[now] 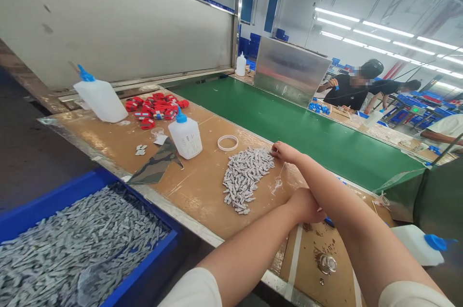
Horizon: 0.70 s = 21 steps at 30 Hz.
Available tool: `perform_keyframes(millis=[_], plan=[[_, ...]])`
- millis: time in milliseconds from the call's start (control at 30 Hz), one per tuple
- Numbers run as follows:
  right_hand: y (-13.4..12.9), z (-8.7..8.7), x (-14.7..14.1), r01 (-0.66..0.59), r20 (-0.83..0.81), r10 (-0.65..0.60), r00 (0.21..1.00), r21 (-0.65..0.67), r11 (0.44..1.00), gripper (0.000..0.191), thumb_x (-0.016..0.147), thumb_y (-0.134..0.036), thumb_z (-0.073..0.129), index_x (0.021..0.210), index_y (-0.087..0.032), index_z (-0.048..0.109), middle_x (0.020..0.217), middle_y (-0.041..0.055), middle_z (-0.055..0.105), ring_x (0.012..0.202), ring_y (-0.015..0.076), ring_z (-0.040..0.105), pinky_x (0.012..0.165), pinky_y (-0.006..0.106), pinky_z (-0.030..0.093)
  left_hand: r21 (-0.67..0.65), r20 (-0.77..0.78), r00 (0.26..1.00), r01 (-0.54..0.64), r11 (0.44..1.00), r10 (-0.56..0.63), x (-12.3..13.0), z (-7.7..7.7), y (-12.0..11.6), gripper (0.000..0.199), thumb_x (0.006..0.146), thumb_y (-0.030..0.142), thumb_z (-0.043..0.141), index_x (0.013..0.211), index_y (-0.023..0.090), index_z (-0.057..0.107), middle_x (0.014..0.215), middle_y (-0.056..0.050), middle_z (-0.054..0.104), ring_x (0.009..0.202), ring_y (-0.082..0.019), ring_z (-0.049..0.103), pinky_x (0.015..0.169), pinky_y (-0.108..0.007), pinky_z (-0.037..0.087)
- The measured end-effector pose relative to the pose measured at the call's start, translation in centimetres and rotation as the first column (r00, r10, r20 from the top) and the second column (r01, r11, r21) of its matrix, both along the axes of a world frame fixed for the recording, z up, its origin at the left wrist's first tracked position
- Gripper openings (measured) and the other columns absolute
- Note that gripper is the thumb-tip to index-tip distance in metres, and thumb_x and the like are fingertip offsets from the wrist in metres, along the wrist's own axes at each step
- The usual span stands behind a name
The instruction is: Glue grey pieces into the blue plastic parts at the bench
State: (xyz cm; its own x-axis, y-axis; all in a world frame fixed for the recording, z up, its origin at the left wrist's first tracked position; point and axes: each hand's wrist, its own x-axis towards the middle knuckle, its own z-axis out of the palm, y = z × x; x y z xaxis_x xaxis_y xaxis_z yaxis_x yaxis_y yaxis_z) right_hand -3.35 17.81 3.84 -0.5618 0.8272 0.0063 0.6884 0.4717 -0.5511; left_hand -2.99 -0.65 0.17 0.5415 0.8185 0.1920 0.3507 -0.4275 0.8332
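A pile of small grey pieces [246, 177] lies on the brown tabletop [202, 186]. At its upper right edge is my right hand [285, 153], fingers bent and closed at the tips against the outermost pieces; what they pinch is too small to make out. My left hand [307, 206] is lower down, right of the pile, partly covered by my right forearm. Most of its fingers are hidden, and a bit of a blue item [329, 221] shows just beyond it.
A white bottle [185, 138], a tape ring [227, 143], red parts [157, 107] and another bottle [101, 100] stand or lie left. Behind runs a green belt [260, 109]. A blue bin [139, 259] of grey pieces sits lower left. A glass jar [327, 264] is near; people work across the belt.
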Motion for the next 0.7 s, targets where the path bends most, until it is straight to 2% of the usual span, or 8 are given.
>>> perform_keyframes(millis=[100, 167, 233, 333, 433, 500, 567, 700], plan=[[-2.0, 1.1, 2.6, 0.123, -0.177, -0.128, 0.976, -0.042, 0.992, 0.021, 0.097, -0.037, 0.068, 0.09, -0.019, 0.062, 0.089, 0.005, 0.063, 0.082, 0.0169, 0.062, 0.077, 0.03, 0.055, 0.223, -0.205, 0.978, 0.083, 0.971, -0.036, 0.0, -0.3, 0.4, 0.027, 0.091, 0.034, 0.06, 0.068, 0.021, 0.063, 0.078, -0.011, 0.07, 0.082, -0.034, 0.069, 0.074, -0.042, 0.05], [-4.9, 2.2, 5.8, 0.199, -0.374, -0.221, 0.901, -0.096, 0.975, 0.031, 0.105, -0.051, 0.052, 0.102, -0.021, 0.06, 0.097, 0.0054, 0.064, 0.087, 0.0156, 0.064, 0.076, 0.028, 0.057, 0.285, -0.19, 0.981, 0.082, 0.955, -0.027, -0.2, -0.2, 0.5, 0.026, 0.094, 0.033, 0.056, 0.072, 0.021, 0.065, 0.083, -0.01, 0.071, 0.084, -0.032, 0.069, 0.074, -0.039, 0.049], [-8.9, 3.4, 9.8, 0.212, -0.668, -0.313, 0.676, -0.231, 0.95, 0.035, 0.1, -0.057, 0.058, 0.107, -0.023, 0.06, 0.104, 0.0046, 0.065, 0.091, 0.0144, 0.065, 0.076, 0.025, 0.059, 0.315, -0.142, 0.99, 0.063, 0.947, -0.019, -0.4, 0.0, 0.4, 0.022, 0.096, 0.032, 0.055, 0.083, 0.022, 0.068, 0.093, -0.01, 0.073, 0.091, -0.031, 0.069, 0.078, -0.038, 0.049], [-16.1, 4.8, 15.6, 0.096, -0.867, -0.47, 0.168, -0.46, 0.883, 0.035, 0.085, -0.043, 0.082, 0.109, -0.025, 0.064, 0.106, 0.0025, 0.066, 0.089, 0.0132, 0.066, 0.07, 0.022, 0.059, 0.309, -0.152, 0.987, 0.101, 0.946, -0.056, -0.5, 0.3, 0.1, 0.019, 0.098, 0.035, 0.056, 0.094, 0.024, 0.071, 0.102, -0.009, 0.073, 0.098, -0.028, 0.068, 0.086, -0.036, 0.049], [-22.0, 4.6, 19.2, 0.03, -0.796, -0.604, -0.042, -0.605, 0.796, 0.027, 0.083, -0.028, 0.082, 0.102, -0.024, 0.063, 0.088, -0.0003, 0.063, 0.071, 0.0098, 0.06, 0.055, 0.017, 0.053, 0.306, -0.26, 0.962, 0.169, 0.937, -0.088, 0.1, 0.6, -0.4, 0.022, 0.097, 0.043, 0.061, 0.107, 0.026, 0.071, 0.108, -0.009, 0.072, 0.101, -0.028, 0.068, 0.09, -0.036, 0.049], [-24.6, 3.8, 20.2, 0.008, -0.76, -0.646, -0.065, -0.648, 0.761, 0.025, 0.082, -0.027, 0.082, 0.092, -0.022, 0.06, 0.073, -0.0044, 0.051, 0.055, 0.0068, 0.045, 0.044, 0.014, 0.041, 0.32, -0.337, 0.939, 0.187, 0.929, -0.073, 0.9, 0.8, -0.7, 0.03, 0.093, 0.045, 0.067, 0.117, 0.026, 0.069, 0.116, -0.012, 0.07, 0.102, -0.031, 0.068, 0.09, -0.038, 0.05], [-26.5, 2.8, 20.4, 0.016, -0.76, -0.65, -0.01, -0.65, 0.76, 0.03, 0.082, -0.034, 0.085, 0.09, -0.021, 0.059, 0.066, -0.0077, 0.037, 0.048, 0.0054, 0.03, 0.039, 0.012, 0.03, 0.314, -0.393, 0.917, 0.2, 0.928, -0.065, 1.8, 1.1, -0.9, 0.034, 0.088, 0.04, 0.074, 0.118, 0.025, 0.068, 0.116, -0.014, 0.07, 0.101, -0.034, 0.068, 0.09, -0.041, 0.05], [-29.8, 1.0, 20.1, 0.075, -0.774, -0.63, 0.067, -0.626, 0.776, 0.043, 0.078, -0.048, 0.089, 0.1, -0.02, 0.064, 0.064, -0.0093, 0.03, 0.049, 0.0051, 0.022, 0.039, 0.012, 0.022, 0.257, -0.42, 0.904, 0.202, 0.945, -0.079, 2.7, 1.9, -1.1, 0.021, 0.083, 0.024, 0.076, 0.102, 0.023, 0.067, 0.096, -0.011, 0.071, 0.096, -0.033, 0.069, 0.09, -0.04, 0.05]])
